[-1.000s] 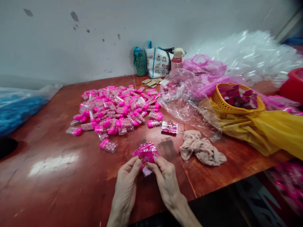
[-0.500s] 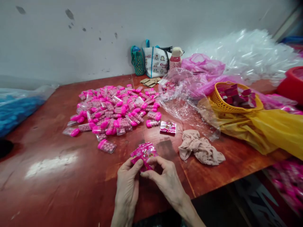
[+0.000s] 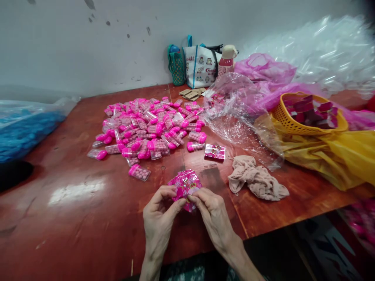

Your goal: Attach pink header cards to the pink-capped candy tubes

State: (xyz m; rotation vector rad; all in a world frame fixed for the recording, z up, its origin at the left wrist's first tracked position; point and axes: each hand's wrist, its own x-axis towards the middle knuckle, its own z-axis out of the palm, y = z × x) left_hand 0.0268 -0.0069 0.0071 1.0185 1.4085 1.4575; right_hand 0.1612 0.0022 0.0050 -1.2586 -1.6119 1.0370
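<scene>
Close to the table's near edge, I hold a small stack of shiny pink printed plastic wrappers (image 3: 185,181) in both hands. My left hand (image 3: 159,212) is closed on their left side, its thumb lying across the front. From the right, my right hand (image 3: 215,214) pinches the lower part, and the two thumb tips nearly meet there. The fingers behind the wrappers are partly hidden. Just beyond lies a single clear tube of pink balls with a pink cap (image 3: 140,172). A flat pink printed packet (image 3: 215,152) rests past my right hand.
A heap of pink-capped tubes (image 3: 146,128) covers the table's middle. To the right lie a crumpled beige cloth (image 3: 258,177), clear plastic film (image 3: 234,113) and a yellow basket (image 3: 313,127) of dark pink pieces. Bags and a bottle (image 3: 227,60) stand by the wall.
The view has shifted, so the table's things appear farther right and a little higher. Both hands still grip the wrappers; my thumbs have come closer together on their lower part.
</scene>
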